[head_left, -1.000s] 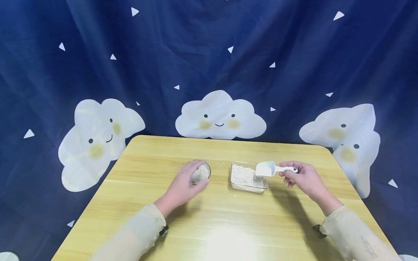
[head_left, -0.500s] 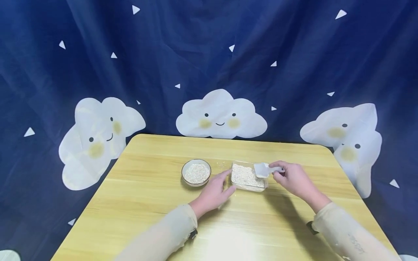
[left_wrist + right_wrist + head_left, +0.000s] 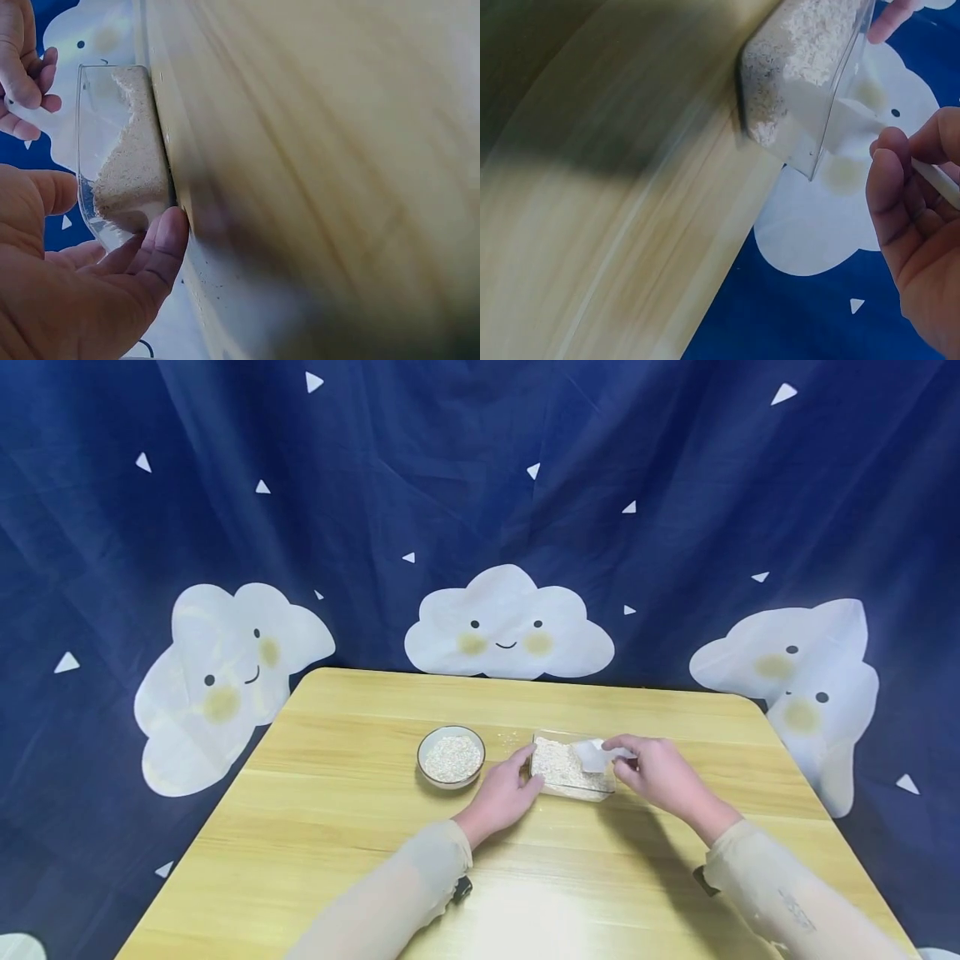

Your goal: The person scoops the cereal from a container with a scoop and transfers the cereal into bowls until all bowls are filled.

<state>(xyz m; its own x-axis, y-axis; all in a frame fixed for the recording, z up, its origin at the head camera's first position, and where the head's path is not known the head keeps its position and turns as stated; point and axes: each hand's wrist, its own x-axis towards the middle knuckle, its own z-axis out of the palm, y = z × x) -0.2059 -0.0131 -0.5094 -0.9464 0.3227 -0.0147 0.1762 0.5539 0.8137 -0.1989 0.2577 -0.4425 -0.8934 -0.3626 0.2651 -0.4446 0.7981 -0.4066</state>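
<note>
A rectangular clear glass container [image 3: 573, 792] holds pale oat-like flakes [image 3: 558, 763]. My left hand [image 3: 504, 793] holds its left end, thumb and fingers spread around the corners. In the left wrist view, the left hand's fingers [image 3: 166, 236] lie low against the glass. My right hand [image 3: 660, 774] pinches the handle of a white scoop [image 3: 590, 756] between thumb and fingers. The scoop's bowl dips into the right part of the container, seen through the glass in the right wrist view. A round dark-rimmed bowl [image 3: 451, 785] with similar flakes stands left of the container.
A light wooden table [image 3: 360, 827] carries everything, with its far edge close behind the container. A few spilled flakes [image 3: 510, 737] lie between bowl and container. Behind the table hangs a dark blue curtain [image 3: 360, 485] with cloud faces.
My left hand has left the bowl and moved right to the glass container. My right hand has brought the scoop lower and leftward, into the container's flakes.
</note>
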